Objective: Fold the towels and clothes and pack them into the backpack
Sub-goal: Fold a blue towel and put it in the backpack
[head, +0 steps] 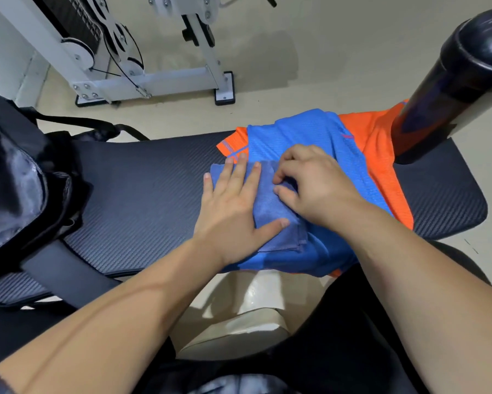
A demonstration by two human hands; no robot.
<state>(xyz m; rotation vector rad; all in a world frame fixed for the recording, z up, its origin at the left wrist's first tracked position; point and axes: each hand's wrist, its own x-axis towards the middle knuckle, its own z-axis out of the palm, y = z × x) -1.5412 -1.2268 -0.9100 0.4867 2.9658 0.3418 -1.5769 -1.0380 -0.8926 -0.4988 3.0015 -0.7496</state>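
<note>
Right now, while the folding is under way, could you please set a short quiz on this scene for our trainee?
1. True or false: the left hand lies flat on the blue towel.
2. Multiple choice: what lies directly under the towel? A) the blue and orange shirt; B) a pillow; C) a newspaper.
3. Short answer: on which side of the person, left or right, is the black backpack?

Key: 1 true; 2 A; 3 left.
</note>
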